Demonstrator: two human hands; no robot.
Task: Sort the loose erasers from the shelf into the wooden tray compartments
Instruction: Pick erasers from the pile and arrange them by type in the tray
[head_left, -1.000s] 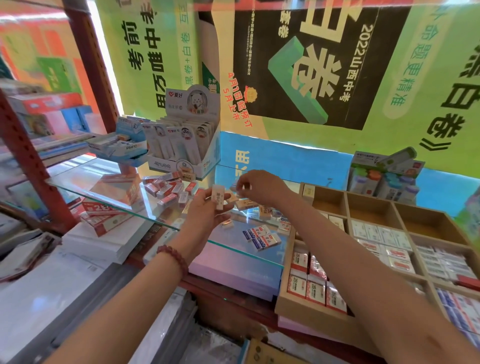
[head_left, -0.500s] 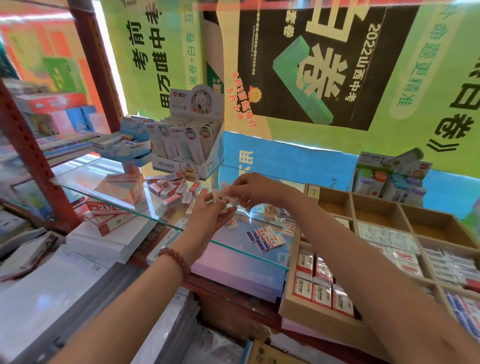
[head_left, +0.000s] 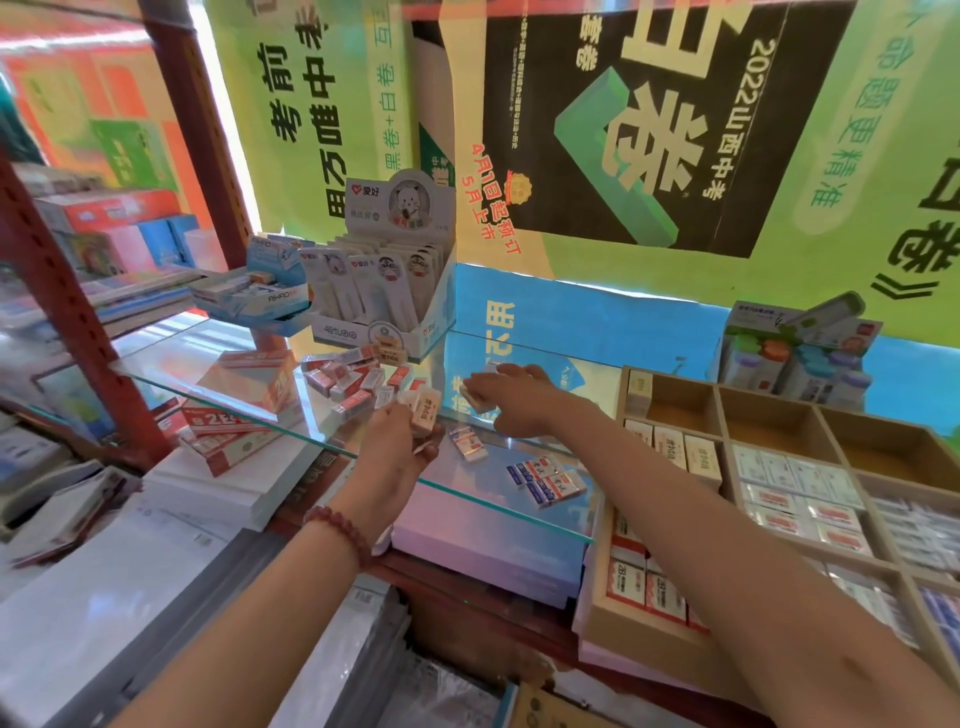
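Note:
My left hand (head_left: 400, 447) is over the glass shelf (head_left: 156, 364), shut on a few cream erasers (head_left: 423, 410) held upright. Just to its right, my right hand (head_left: 511, 397) pinches a pale eraser (head_left: 474, 400) low over the glass. A heap of red-and-white erasers (head_left: 353, 382) lies behind my left hand. Blue-labelled erasers (head_left: 545, 480) and one more eraser (head_left: 467, 441) lie on the glass below my right hand. The wooden tray (head_left: 724, 415) stands at the right, with erasers in several compartments and its back ones bare.
A white display box of pens (head_left: 384, 296) and a blue box (head_left: 254, 299) stand at the back of the glass. Red cartons (head_left: 234, 415) lie under the glass at left. A red shelf post (head_left: 67, 312) rises at left. Correction-tape packs (head_left: 795, 353) sit behind the tray.
My right hand has drawn away from my left hand, to the right and down toward the glass. My left hand stays in place with its erasers.

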